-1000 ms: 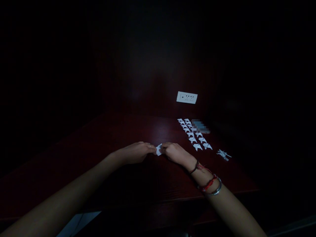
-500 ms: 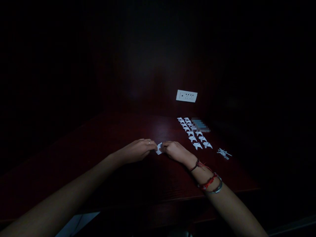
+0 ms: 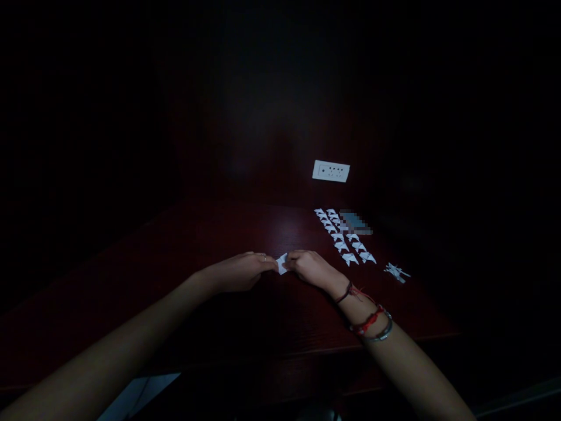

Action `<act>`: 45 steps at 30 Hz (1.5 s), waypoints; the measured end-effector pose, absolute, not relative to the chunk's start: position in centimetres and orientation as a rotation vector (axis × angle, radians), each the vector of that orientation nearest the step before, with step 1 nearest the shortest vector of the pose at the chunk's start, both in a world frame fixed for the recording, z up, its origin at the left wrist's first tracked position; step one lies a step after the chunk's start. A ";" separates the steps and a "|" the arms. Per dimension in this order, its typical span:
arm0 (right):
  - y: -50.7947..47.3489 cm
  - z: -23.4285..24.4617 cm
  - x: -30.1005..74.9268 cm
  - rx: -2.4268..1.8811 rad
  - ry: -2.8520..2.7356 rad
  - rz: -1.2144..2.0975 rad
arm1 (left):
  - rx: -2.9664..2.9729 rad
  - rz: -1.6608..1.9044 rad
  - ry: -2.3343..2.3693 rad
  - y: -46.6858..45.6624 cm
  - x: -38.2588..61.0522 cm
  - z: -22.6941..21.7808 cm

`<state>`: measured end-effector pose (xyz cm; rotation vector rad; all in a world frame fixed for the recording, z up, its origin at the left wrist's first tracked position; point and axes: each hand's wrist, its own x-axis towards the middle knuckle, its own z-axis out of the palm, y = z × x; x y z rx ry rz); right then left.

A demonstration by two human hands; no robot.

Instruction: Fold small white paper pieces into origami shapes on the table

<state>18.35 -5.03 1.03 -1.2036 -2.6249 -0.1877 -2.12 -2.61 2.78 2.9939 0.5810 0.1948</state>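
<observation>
Paper piece (image 3: 281,266), white, creased, angular; pinched at its sides by left hand (image 3: 245,271) and right hand (image 3: 313,269), inward from the red-brown desk's (image 3: 175,251) front edge. Pointed folded papers (image 3: 349,258): two rows, toward back right corner.

A seemingly silver ring (image 3: 265,258) is worn; so are a dark cord (image 3: 345,293), knotted red bracelet (image 3: 371,321) and metallic bangle (image 3: 385,335).

Room lay mostly dark, sides lost in black. Dark red wall (image 3: 280,140) rose behind reddish counter (image 3: 228,234); faint light pooled on counter's far part. White socket panel (image 3: 331,171) sat on wall.
</observation>
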 end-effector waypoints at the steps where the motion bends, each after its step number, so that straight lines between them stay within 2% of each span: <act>1: -5.0 1.0 18.4 -1.204 -2.623 -0.191 | 2.995 0.191 0.576 -2.7 -2.2 2.9; 10: -4.6 0.7 18.8 -1.134 -2.653 -0.121 | 3.049 0.354 0.596 -2.3 -2.6 3.6; 17: -4.1 0.6 19.4 -0.927 -2.585 0.155 | 2.929 0.567 0.703 -0.6 -1.3 0.9; 23: -3.8 0.2 19.5 -1.250 -2.145 0.157 | 2.786 0.670 0.820 -0.1 0.0 -1.0; 30: -3.5 -0.5 18.3 -1.486 -2.130 0.336 | 2.653 0.704 0.922 -0.3 0.3 -0.3; 38: -3.6 -0.1 17.6 -1.473 -2.043 0.484 | 2.436 0.808 0.896 0.2 -0.3 -0.1; 42: -4.3 1.0 17.5 -1.256 -1.971 0.315 | 2.449 0.725 0.802 -0.3 -0.4 0.8; 45: -5.0 2.1 17.6 -1.093 -1.989 0.127 | 2.643 0.914 0.797 -0.9 -0.4 1.7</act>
